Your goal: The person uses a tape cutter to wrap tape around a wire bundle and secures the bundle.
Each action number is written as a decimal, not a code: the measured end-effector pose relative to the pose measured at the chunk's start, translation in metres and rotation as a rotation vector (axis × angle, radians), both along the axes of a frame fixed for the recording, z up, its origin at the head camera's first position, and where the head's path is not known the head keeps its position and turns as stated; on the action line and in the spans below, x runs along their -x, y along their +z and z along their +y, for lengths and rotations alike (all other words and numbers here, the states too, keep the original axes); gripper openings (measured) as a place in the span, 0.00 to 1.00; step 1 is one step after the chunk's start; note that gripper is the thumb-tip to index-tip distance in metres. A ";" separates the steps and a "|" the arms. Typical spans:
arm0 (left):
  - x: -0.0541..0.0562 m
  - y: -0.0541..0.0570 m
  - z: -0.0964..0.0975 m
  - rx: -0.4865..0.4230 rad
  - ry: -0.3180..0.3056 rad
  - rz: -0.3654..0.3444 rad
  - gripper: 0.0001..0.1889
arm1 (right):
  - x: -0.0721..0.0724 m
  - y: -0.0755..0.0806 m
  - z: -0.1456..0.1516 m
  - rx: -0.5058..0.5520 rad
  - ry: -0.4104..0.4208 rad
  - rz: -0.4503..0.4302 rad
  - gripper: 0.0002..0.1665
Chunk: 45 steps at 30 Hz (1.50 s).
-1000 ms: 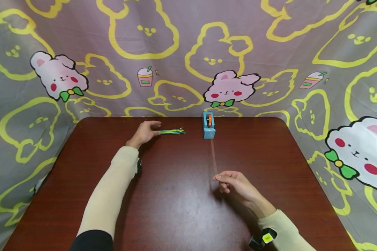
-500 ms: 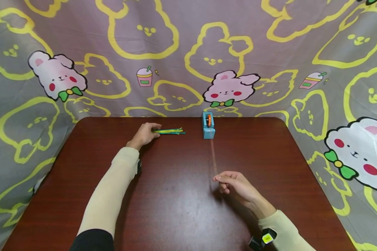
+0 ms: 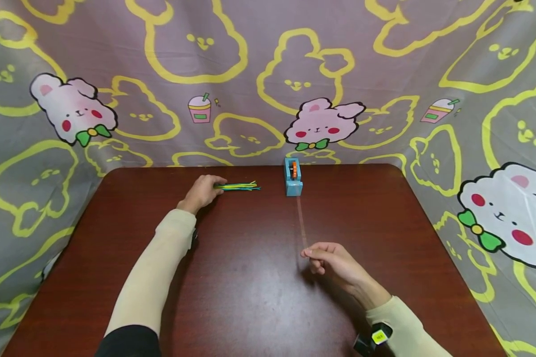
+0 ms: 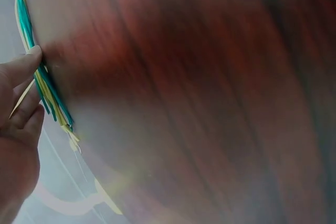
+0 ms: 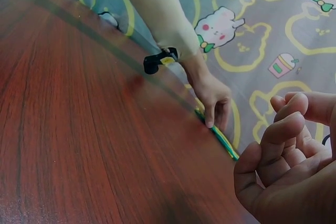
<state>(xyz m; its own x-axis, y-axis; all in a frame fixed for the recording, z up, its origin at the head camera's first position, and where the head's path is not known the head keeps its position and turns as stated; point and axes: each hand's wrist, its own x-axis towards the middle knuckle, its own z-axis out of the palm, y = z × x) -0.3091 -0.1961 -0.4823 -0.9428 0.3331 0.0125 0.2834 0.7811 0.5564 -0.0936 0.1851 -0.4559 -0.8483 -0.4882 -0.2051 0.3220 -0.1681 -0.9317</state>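
Near the table's far edge, my left hand [image 3: 202, 192] pinches one end of a bundle of thin green and yellow strands [image 3: 243, 187]. In the left wrist view, the thumb lies across the strands [image 4: 50, 95] with the fingers behind them. My right hand [image 3: 335, 260], nearer the front, pinches the free end of a strip of clear tape [image 3: 301, 223] between thumb and fingertips. The tape stretches back to a light blue tape dispenser [image 3: 294, 188] with an orange wheel. In the right wrist view, the right hand's fingers are curled and the tape is not discernible.
A dark reddish-brown wooden table [image 3: 232, 282] carries these things. A grey curtain [image 3: 232, 59] printed with cartoon bears and rabbits hangs behind the table and along both sides. Each wrist wears a small black camera [image 3: 372, 338].
My left thumb and fingers have come together on the bundle's near-left end, which sat beyond the fingertips earlier. The right hand keeps holding the taut tape. The head view has shifted slightly.
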 end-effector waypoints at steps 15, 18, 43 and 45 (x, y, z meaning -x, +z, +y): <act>0.001 0.003 0.005 0.162 -0.095 0.143 0.10 | -0.001 0.003 -0.002 -0.007 -0.005 -0.023 0.12; 0.001 0.003 0.007 0.179 -0.106 0.142 0.10 | -0.001 0.004 -0.002 -0.002 -0.008 -0.026 0.12; -0.002 0.001 0.006 0.370 -0.198 0.208 0.08 | 0.000 0.005 -0.002 0.019 0.012 -0.007 0.12; -0.003 0.004 0.005 0.387 -0.189 0.191 0.09 | 0.000 0.005 -0.002 0.017 0.013 -0.001 0.12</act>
